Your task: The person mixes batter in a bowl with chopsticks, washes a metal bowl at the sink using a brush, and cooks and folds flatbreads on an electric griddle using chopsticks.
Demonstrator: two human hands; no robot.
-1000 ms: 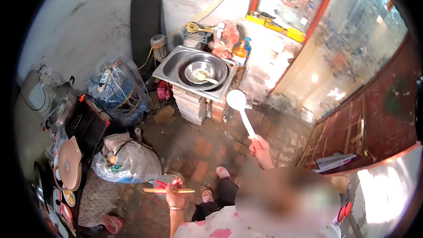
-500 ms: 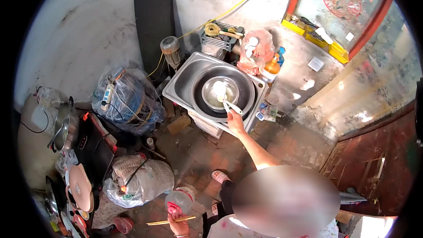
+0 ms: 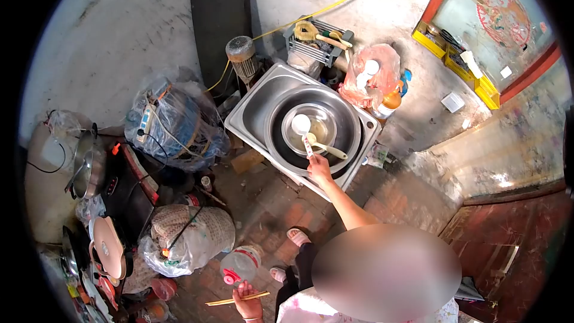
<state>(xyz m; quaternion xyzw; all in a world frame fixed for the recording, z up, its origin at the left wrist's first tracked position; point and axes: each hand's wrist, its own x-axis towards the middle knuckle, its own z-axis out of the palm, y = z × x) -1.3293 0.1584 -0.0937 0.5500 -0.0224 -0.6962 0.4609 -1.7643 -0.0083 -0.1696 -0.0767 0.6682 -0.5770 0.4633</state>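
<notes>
My right hand [image 3: 320,169] is closed on the handle of a white ladle [image 3: 301,124], whose bowl is over a small steel bowl [image 3: 333,121]. A spoon with a pale handle [image 3: 330,151] leans across that bowl's rim, just beside my fingers. The small bowl holds a little cloudy liquid and sits inside a large steel basin [image 3: 354,137], which rests in a steel sink [image 3: 254,107]. Low in the view, my left hand [image 3: 248,305] grips a pair of wooden chopsticks [image 3: 224,302], close to a clear plastic jug [image 3: 244,261] with a pink-red cap.
Behind the sink stand a rack [image 3: 329,54] with brushes, a pink plastic bag [image 3: 373,75] and an orange bottle [image 3: 391,100]. Wrapped bundles [image 3: 173,125], a stuffed sack [image 3: 191,233] and pans [image 3: 89,164] crowd the left. Yellow baskets [image 3: 457,64] line the window sill.
The view has shifted, so the sink appears lower and larger. The ladle's bowl has tilted and moved off the pale-handled spoon, which now lies separately at the rim. My left hand still holds the chopsticks.
</notes>
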